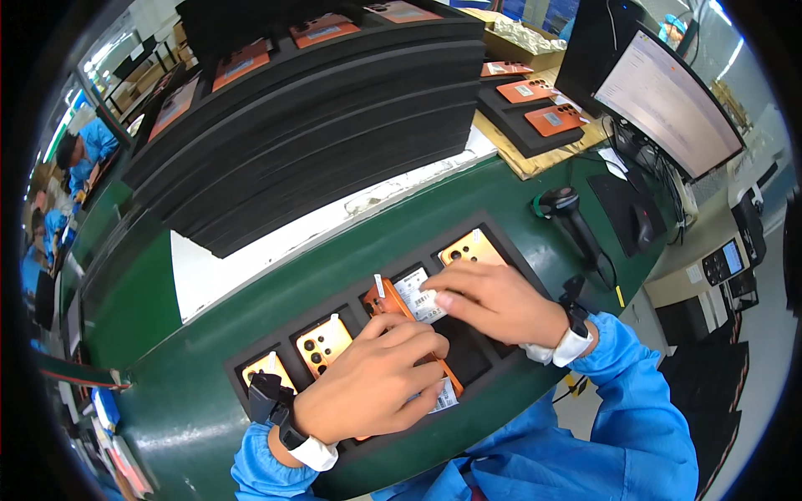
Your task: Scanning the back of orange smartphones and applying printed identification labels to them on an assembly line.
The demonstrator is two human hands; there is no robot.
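Note:
A black foam tray (518, 250) lies on the green table, with orange phone back covers in its slots. My left hand (372, 380) grips one orange cover (386, 299) lifted over the tray's middle. My right hand (493, 301) presses a white printed label (420, 296) onto that cover with its fingertips. Other covers rest in slots at the left (324, 342), far left (266, 366) and right (470, 248). A second white label (445, 397) shows under my left hand.
A tall stack of black foam trays (334, 108) with orange covers on top stands behind. At the right are a black barcode scanner (572, 217), a mouse (642, 225) on a pad and a monitor (668, 100). People in blue work at the far left (83, 154).

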